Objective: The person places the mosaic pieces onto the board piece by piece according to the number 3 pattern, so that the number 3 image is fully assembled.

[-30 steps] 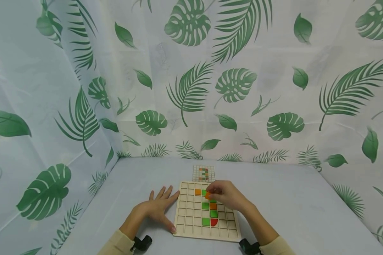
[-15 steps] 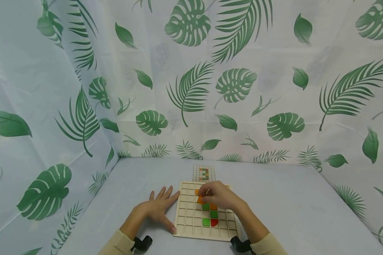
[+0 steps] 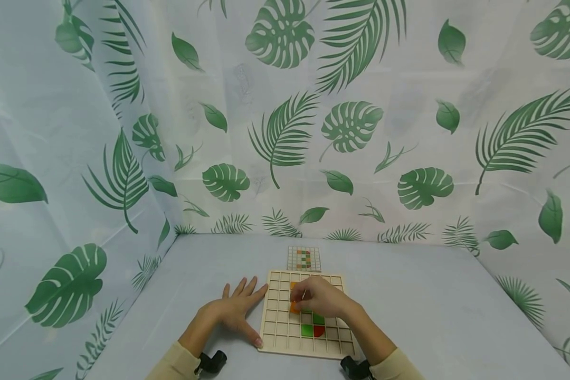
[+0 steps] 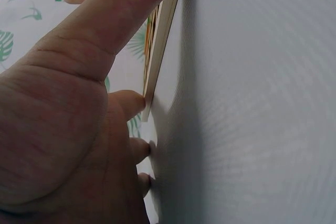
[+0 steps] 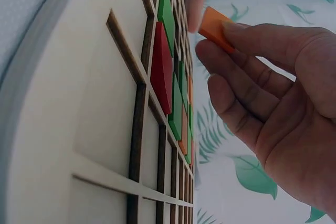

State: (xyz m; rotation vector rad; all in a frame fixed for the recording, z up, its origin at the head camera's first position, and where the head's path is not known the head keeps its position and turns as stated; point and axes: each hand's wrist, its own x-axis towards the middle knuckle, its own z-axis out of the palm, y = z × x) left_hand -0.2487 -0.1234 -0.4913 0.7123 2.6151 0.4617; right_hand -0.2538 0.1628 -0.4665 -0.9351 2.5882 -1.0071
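Observation:
A pale wooden grid board [image 3: 274, 342] lies on the table. My left hand [image 3: 235, 311] is spread flat beside it, with thumb and index finger at its left edge. Between thumb and fingertips, my right hand [image 3: 324, 300] pinches an orange square tile [image 5: 214, 27] held above the grid. In the head view that orange tile overlaps cells left of the middle. Near the front sit a light green tile [image 3: 306, 330] and a red tile with one rounded corner [image 5: 161, 69]. Another orange tile [image 3: 292, 285] shows toward the back. The right hand hides part of the tile column.
A small card [image 3: 291, 252] printed with a grid of coloured squares lies just behind the board. White fabric with green leaves [image 3: 285, 142] hangs behind and at the left of the pale table [image 3: 408, 295]. A black device [image 3: 212, 362] sits at the left wrist.
My right hand has moved left and toward the front of the board, carrying the orange tile from the upper tiles to cells further left. My left hand has stayed at the board's edge.

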